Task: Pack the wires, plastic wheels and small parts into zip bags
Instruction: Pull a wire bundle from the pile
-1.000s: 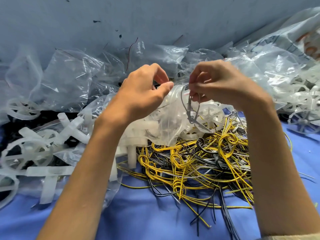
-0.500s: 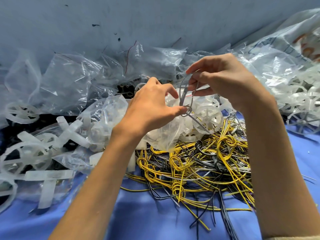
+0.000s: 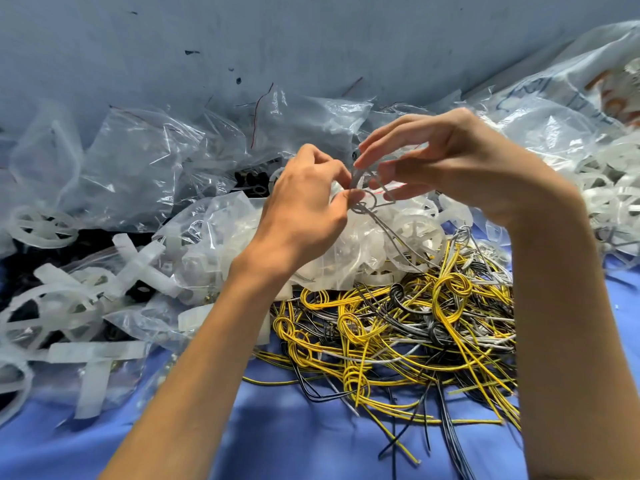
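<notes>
A blue cloth-covered table [image 3: 311, 441] meets a scuffed grey wall [image 3: 311, 46], strewn with clear zip bags [image 3: 138, 161], white plastic wheels [image 3: 41, 227] and a tangled pile of wires [image 3: 415, 327]. Above the bagged wheels, the left hand [image 3: 304, 209] pinches a small loop of a grey wire [image 3: 367, 199], while the right hand [image 3: 450, 168] pinches the wire's upper part, other fingers loosely spread; its tail trails into the pile. To coil it well, the left pinch should probably fix the loop while the right winds snugly, so the bundle bags without springing open.
</notes>
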{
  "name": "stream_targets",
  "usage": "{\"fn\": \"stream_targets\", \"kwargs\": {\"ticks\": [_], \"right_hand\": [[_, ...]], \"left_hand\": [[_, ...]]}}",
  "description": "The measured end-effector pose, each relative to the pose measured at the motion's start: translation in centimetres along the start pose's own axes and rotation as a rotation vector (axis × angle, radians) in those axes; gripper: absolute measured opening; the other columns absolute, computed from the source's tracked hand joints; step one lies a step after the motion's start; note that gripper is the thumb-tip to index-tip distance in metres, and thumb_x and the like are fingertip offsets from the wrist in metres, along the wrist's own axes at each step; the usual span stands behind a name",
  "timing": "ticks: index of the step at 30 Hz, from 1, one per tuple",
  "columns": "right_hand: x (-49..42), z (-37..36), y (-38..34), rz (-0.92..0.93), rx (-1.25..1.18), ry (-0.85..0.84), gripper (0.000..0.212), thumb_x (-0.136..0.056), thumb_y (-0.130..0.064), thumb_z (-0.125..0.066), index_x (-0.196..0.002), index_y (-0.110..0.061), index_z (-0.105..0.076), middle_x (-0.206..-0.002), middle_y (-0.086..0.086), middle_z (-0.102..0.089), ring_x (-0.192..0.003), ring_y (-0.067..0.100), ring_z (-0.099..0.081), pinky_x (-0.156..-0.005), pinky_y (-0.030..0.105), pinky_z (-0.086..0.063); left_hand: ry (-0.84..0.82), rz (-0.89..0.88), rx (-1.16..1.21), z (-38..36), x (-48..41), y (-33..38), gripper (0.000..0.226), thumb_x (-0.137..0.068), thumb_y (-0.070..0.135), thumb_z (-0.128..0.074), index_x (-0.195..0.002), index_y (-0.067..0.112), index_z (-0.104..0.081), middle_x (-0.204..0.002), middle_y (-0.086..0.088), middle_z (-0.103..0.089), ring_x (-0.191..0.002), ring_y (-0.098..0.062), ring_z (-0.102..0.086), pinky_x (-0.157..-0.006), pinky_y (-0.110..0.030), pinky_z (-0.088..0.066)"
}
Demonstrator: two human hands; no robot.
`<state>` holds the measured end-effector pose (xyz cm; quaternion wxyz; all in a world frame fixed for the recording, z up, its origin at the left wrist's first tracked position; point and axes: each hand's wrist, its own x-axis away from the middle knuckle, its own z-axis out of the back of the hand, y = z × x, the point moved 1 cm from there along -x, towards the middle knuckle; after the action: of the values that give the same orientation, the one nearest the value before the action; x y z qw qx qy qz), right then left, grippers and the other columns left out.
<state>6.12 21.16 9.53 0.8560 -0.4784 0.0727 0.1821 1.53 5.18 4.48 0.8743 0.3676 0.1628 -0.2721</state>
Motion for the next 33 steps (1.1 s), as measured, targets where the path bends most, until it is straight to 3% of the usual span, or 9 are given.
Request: {"fn": "stream_targets", "kwargs": {"ticks": [4, 9, 11, 13, 15, 21, 28, 31, 33], "right_hand": [[-0.4, -0.4, 0.1, 0.0, 0.057, 0.018, 0.024, -0.08, -0.006, -0.071, -0.094, -0.025, -0.073, -0.092, -0.005, -0.073, -0.083, 0.012, -0.072, -0.064, 0.024, -0.058], [-0.8, -0.6, 0.4, -0.014, 0.368, 0.055, 0.027, -0.063, -0.052, -0.068, -0.084, -0.036, -0.073, -0.069, -0.007, -0.071, -0.061, 0.009, -0.067, -0.055, 0.023, -0.053], [-0.9, -0.3, 0.8, 0.003, 0.396, 0.055, 0.004, -0.077, -0.039, -0.07, -0.073, -0.039, -0.07, -0.065, -0.008, -0.069, -0.057, 0.006, -0.063, -0.055, 0.018, -0.049], [-1.0, 0.0, 1.2, -0.01, 0.322, 0.099, 0.019, -0.086, -0.02, -0.068, -0.07, -0.03, -0.07, -0.062, -0.006, -0.068, -0.055, 0.001, -0.062, -0.055, 0.012, -0.046], [-1.0, 0.0, 1.4, -0.06, 0.231, 0.143, 0.021, -0.09, -0.013, -0.063, -0.071, -0.019, -0.069, -0.058, -0.007, -0.065, -0.052, 0.0, -0.059, -0.052, 0.009, -0.043], [-1.1, -0.5, 1.6, -0.202, 0.11, 0.151, 0.024, -0.093, -0.011, -0.058, -0.072, -0.017, -0.067, -0.065, 0.002, -0.062, -0.049, 0.0, -0.059, -0.047, 0.008, -0.043], [-0.9, -0.4, 1.7, -0.217, -0.011, 0.134, 0.021, -0.093, -0.014, -0.058, -0.074, -0.018, -0.067, -0.06, -0.009, -0.065, -0.049, 0.002, -0.061, -0.044, 0.008, -0.038], [-1.0, -0.4, 2.0, -0.236, -0.009, 0.135, 0.02, -0.092, -0.014, -0.06, -0.075, -0.02, -0.069, -0.062, -0.009, -0.066, -0.051, 0.003, -0.063, -0.043, 0.008, -0.037], [-1.0, -0.3, 2.4, -0.255, -0.005, 0.163, 0.022, -0.091, -0.01, -0.06, -0.073, -0.018, -0.069, -0.06, -0.007, -0.065, -0.05, 0.003, -0.063, -0.042, 0.006, -0.038]], "left_hand": [[-0.005, -0.051, 0.072, 0.7, 0.0, 0.5, 0.007, -0.091, 0.024, -0.063, -0.089, 0.024, -0.056, -0.101, 0.003, -0.047, -0.099, -0.014, -0.047, -0.084, -0.028, -0.039], [-0.071, -0.044, 0.05, 0.8, -0.1, 0.5, 0.009, -0.093, 0.031, -0.058, -0.09, 0.022, -0.055, -0.102, 0.003, -0.045, -0.103, -0.014, -0.044, -0.085, -0.025, -0.033], [-0.098, -0.027, 0.05, 0.6, -0.1, 0.3, 0.015, -0.093, 0.037, -0.056, -0.091, 0.023, -0.056, -0.104, 0.004, -0.045, -0.106, -0.013, -0.044, -0.088, -0.026, -0.034], [-0.144, -0.008, 0.028, 0.4, -0.1, 0.1, 0.026, -0.092, 0.046, -0.051, -0.096, 0.021, -0.059, -0.108, 0.004, -0.046, -0.11, -0.012, -0.042, -0.093, -0.027, -0.034], [-0.196, -0.005, 0.001, 0.2, -0.1, 0.0, 0.031, -0.09, 0.053, -0.05, -0.09, 0.024, -0.059, -0.11, 0.005, -0.045, -0.112, -0.01, -0.039, -0.092, -0.027, -0.032], [-0.19, 0.027, -0.018, -0.5, 0.1, 0.2, 0.013, -0.087, 0.036, -0.066, -0.088, 0.026, -0.074, -0.109, 0.011, -0.046, -0.112, -0.01, -0.039, -0.092, -0.025, -0.029], [-0.118, 0.105, 0.121, -0.7, 0.3, 0.8, 0.028, -0.081, 0.039, -0.072, -0.068, 0.039, -0.047, -0.114, 0.004, -0.062, -0.115, -0.015, -0.049, -0.097, -0.035, -0.038], [-0.117, 0.114, 0.069, -1.1, 0.3, 0.5, 0.008, -0.083, 0.036, -0.07, -0.079, 0.029, -0.069, -0.114, 0.008, -0.061, -0.114, -0.014, -0.046, -0.094, -0.033, -0.039], [-0.139, 0.098, -0.02, -1.1, 0.2, 0.1, 0.018, -0.086, 0.037, -0.066, -0.084, 0.022, -0.075, -0.116, 0.01, -0.056, -0.113, -0.012, -0.042, -0.091, -0.029, -0.034]]}}
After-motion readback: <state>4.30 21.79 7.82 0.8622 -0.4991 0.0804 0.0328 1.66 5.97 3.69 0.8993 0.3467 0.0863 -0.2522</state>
